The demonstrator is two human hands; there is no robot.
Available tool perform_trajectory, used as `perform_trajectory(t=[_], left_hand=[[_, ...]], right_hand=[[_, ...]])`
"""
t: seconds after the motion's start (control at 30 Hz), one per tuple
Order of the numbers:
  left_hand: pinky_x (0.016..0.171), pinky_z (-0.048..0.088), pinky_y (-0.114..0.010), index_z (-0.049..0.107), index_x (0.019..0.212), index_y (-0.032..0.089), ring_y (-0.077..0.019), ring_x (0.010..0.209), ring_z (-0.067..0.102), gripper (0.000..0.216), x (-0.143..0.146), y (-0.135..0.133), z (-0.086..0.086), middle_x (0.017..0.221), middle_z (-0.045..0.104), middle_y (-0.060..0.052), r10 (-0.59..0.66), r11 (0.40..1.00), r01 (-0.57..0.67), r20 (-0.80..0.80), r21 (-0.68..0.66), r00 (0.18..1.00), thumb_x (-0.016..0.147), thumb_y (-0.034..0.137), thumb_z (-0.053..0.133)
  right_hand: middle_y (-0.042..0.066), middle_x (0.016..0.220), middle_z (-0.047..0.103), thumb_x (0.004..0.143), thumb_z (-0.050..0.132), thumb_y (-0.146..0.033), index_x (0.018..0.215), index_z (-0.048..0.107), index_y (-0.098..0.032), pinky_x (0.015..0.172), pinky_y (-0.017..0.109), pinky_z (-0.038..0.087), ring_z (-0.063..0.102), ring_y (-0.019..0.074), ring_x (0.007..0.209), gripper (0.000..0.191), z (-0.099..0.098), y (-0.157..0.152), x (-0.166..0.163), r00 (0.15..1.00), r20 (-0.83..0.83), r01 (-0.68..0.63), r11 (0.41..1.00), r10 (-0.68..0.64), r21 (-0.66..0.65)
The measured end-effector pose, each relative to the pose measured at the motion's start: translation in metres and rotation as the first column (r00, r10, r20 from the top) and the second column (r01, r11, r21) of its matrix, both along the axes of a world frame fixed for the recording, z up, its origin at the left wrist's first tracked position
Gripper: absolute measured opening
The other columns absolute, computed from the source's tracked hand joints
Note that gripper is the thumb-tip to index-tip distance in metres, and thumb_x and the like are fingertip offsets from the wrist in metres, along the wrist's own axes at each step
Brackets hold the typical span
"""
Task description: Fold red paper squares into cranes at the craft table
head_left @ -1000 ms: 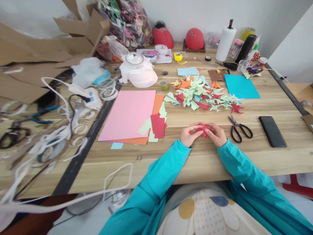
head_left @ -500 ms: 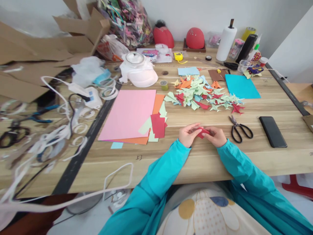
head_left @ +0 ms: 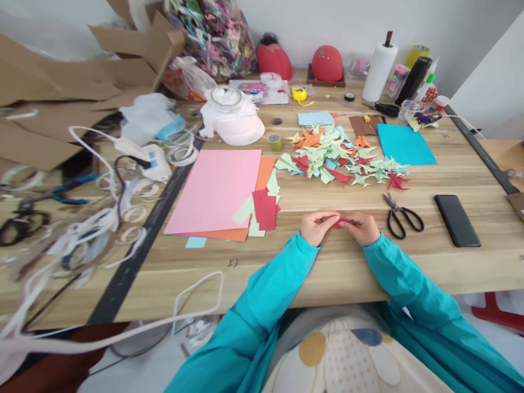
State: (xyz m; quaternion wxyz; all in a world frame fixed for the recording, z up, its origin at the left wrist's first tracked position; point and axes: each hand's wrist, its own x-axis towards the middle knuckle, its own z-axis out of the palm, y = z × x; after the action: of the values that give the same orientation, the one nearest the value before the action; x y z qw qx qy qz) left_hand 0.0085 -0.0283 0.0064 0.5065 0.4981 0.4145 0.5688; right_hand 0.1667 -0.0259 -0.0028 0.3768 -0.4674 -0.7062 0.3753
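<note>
Both hands meet over the wooden table (head_left: pixel 335 273) near its front edge. My left hand (head_left: pixel 316 227) and my right hand (head_left: pixel 365 228) pinch a small folded piece of red paper (head_left: pixel 340 221) between their fingertips; only a thin red strip of it shows. Turquoise sleeves cover both arms. A pile of folded paper figures (head_left: pixel 341 158) in green, red and orange lies beyond the hands.
Black scissors (head_left: pixel 401 215) and a black phone (head_left: pixel 456 220) lie right of my hands. Pink and orange sheets (head_left: pixel 216 191) with red and green offcuts (head_left: pixel 265 209) lie to the left. A turquoise sheet (head_left: pixel 405 144), paper towel roll (head_left: pixel 379 65), cardboard and white tape clutter fill the rest.
The red paper has been folded flatter and narrower between my fingers. Both hands stayed in place.
</note>
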Motion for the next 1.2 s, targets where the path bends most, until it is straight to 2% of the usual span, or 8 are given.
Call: perform_trajectory(t=[0.1,0.4,0.63,0.9,1.07,1.2], left_hand=[[0.073,0.053,-0.031,0.071,0.069,0.018,-0.0164,0.076,0.064,0.006,-0.001,0.0,0.0,0.076,0.069,-0.005,0.006,0.998,-0.004,-0.032,0.066,0.999,0.065,0.023,0.071],[0.071,0.052,-0.03,0.071,0.068,0.019,-0.0153,0.072,0.062,0.003,-0.001,-0.001,0.0,0.074,0.069,-0.005,-0.022,0.985,0.032,-0.056,0.17,0.998,0.066,0.02,0.07],[0.07,0.052,-0.031,0.071,0.065,0.019,-0.016,0.07,0.063,0.003,-0.001,-0.003,0.003,0.073,0.068,-0.006,-0.032,0.986,0.045,-0.085,0.158,0.996,0.065,0.022,0.071],[0.067,0.05,-0.03,0.068,0.061,0.018,-0.015,0.068,0.061,0.008,-0.002,-0.004,0.002,0.071,0.066,-0.005,-0.05,0.987,0.057,-0.053,0.153,0.997,0.067,0.023,0.07],[0.067,0.048,-0.029,0.066,0.062,0.017,-0.0145,0.068,0.06,0.01,-0.001,-0.002,0.001,0.068,0.065,-0.004,-0.026,0.996,0.026,0.001,0.089,1.0,0.067,0.026,0.069],[0.067,0.047,-0.029,0.067,0.066,0.017,-0.0151,0.071,0.059,0.01,0.0,-0.002,0.001,0.073,0.065,-0.004,-0.056,0.995,0.06,-0.054,0.084,0.997,0.068,0.027,0.068]], right_hand=[[0.006,0.075,0.069,0.075,0.062,-0.037,0.077,0.069,-0.018,0.065,0.029,0.05,0.062,0.0173,0.069,0.02,-0.002,0.001,0.0,1.0,0.001,-0.006,1.0,0.006,-0.001],[0.005,0.074,0.068,0.076,0.06,-0.04,0.076,0.07,-0.019,0.064,0.027,0.049,0.061,0.0157,0.068,0.024,-0.004,0.003,0.001,0.999,0.017,-0.03,0.999,0.03,0.017],[0.006,0.079,0.068,0.078,0.058,-0.04,0.081,0.069,-0.019,0.068,0.03,0.049,0.062,0.0173,0.072,0.023,-0.009,0.004,0.002,0.998,0.039,-0.042,0.998,0.04,0.042],[0.006,0.078,0.068,0.078,0.058,-0.039,0.077,0.07,-0.02,0.07,0.03,0.049,0.062,0.0171,0.073,0.022,0.001,0.001,0.0,0.991,0.011,-0.132,0.99,0.132,0.057],[0.006,0.079,0.068,0.077,0.059,-0.04,0.08,0.069,-0.019,0.067,0.028,0.049,0.062,0.0167,0.072,0.024,0.003,-0.001,-0.001,0.996,-0.003,-0.085,0.995,0.085,0.042],[0.004,0.072,0.067,0.079,0.056,-0.043,0.075,0.069,-0.018,0.062,0.026,0.048,0.061,0.0153,0.065,0.028,0.003,-0.001,0.0,0.996,0.014,-0.094,0.995,0.094,0.03]])
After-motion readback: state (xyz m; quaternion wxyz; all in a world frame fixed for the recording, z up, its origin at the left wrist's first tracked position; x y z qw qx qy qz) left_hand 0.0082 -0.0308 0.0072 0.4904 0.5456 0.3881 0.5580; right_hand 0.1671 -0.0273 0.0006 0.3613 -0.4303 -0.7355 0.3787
